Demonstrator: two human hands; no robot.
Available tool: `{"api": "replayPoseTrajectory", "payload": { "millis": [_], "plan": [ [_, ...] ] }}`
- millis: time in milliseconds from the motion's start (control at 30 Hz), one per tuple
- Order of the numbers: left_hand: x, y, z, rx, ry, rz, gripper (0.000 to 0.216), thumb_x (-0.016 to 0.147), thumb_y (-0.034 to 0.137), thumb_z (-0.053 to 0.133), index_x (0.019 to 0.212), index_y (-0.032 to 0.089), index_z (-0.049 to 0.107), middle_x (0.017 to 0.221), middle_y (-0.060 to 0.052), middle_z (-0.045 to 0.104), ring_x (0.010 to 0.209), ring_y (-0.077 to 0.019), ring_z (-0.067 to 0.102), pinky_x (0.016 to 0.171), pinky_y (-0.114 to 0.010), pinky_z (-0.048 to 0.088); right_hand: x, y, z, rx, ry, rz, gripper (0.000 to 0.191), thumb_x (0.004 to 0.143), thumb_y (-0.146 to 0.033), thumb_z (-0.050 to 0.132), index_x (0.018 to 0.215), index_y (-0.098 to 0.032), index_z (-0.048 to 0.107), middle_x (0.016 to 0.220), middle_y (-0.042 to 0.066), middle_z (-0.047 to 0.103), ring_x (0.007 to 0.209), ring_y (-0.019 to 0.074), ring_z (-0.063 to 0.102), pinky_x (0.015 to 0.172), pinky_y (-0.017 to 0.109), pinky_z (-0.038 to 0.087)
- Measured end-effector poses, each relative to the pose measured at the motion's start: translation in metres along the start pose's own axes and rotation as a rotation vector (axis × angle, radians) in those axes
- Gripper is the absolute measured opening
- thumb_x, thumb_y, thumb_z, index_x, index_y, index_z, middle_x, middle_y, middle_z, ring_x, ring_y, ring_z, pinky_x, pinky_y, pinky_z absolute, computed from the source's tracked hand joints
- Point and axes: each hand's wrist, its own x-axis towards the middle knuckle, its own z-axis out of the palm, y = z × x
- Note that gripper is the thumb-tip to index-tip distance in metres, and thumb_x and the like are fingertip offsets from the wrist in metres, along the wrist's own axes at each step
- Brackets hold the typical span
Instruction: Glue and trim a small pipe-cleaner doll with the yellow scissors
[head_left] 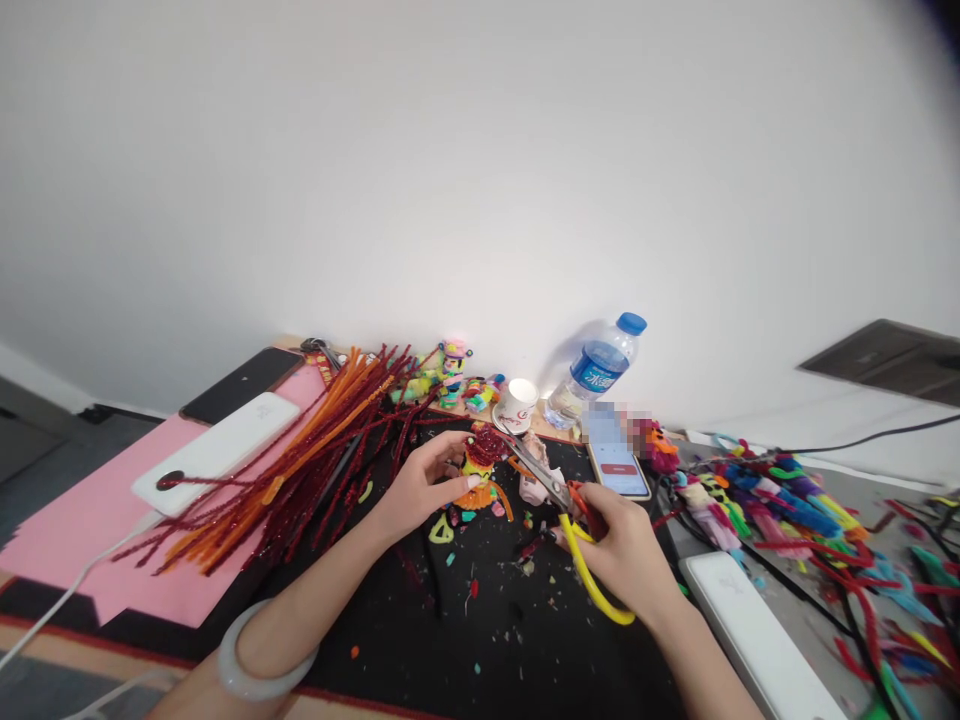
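Note:
My left hand (435, 482) grips a small pipe-cleaner figure (478, 462) with a dark red glittery top, a yellow middle and an orange ruffled base. In my right hand (619, 540) is a pair of scissors (551, 484), with red and yellow at the handle. The metal blades point left, with their tips close beside the figure's dark red top. Whether the blades touch it I cannot tell. Small coloured scraps and a yellow-green triangular piece (442, 530) lie on the black mat (450, 640) below my hands.
Dark red and orange pipe cleaners (300, 470) lie at left over pink sheets (82, 530) and a white power strip (217, 450). Behind stand a finished doll (452, 372), a paper cup (517, 404), a water bottle (596, 372) and a phone (616, 455). Colourful pipe-cleaner figures (787, 495) and another white strip (761, 640) lie right.

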Motion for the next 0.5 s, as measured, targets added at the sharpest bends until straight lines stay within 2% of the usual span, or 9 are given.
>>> {"api": "replayPoseTrajectory", "payload": {
  "millis": [200,500],
  "plan": [
    [-0.0011,-0.0022,-0.0013,0.076,0.015,-0.005,0.044,0.071,0.025,0.069,0.112,0.017,0.057,0.11,-0.009,0.062,0.102,-0.0245,0.055,0.082,-0.031,0.044,0.0001,-0.0004,0.001,-0.002,-0.003,-0.002,0.034,0.07,-0.039,0.064,0.062,-0.022,0.035,0.058,-0.005,0.043,0.054,0.0113,0.038,0.05,0.021,0.029],
    [-0.0004,-0.0014,-0.0008,0.056,0.013,-0.025,0.044,0.07,0.024,0.07,0.111,0.017,0.057,0.111,-0.01,0.062,0.104,-0.0258,0.055,0.084,-0.034,0.044,-0.0018,0.0022,0.0025,0.003,0.004,0.003,0.037,0.07,-0.041,0.063,0.062,-0.022,0.034,0.056,-0.006,0.041,0.053,0.0106,0.036,0.049,0.021,0.028]
  ]
}}
